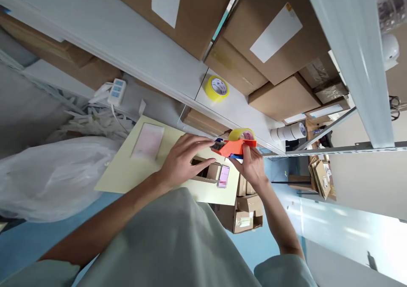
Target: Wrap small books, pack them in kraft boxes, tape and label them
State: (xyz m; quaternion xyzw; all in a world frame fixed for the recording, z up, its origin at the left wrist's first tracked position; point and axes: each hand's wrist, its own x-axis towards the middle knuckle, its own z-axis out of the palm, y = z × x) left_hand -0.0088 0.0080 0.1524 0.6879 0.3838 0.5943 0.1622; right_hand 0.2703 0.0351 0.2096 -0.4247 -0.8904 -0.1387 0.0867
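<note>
My right hand (252, 166) is wrapped round an orange tape dispenser (233, 147), which carries a roll of yellow tape (238, 134). At the left end of the dispenser, my left hand (184, 157) has its fingers stretched out and apart, with the fingertips close to the blade end. Whether they touch it I cannot tell. Beneath both hands, a small open cardboard box (212, 172) rests on the pale yellow board (127, 179), partly hidden by my left hand. Just right of that box lies a phone (223, 176) with a lit pinkish screen.
On the grey shelf (152, 51) sit a yellow tape roll (216, 88), large cartons (276, 24) and several white rolls (288, 132). A power strip (117, 93), a white plastic bag (57, 176) and a pink-white sheet (148, 140) are at left. Cardboard boxes (249, 213) stand below the board.
</note>
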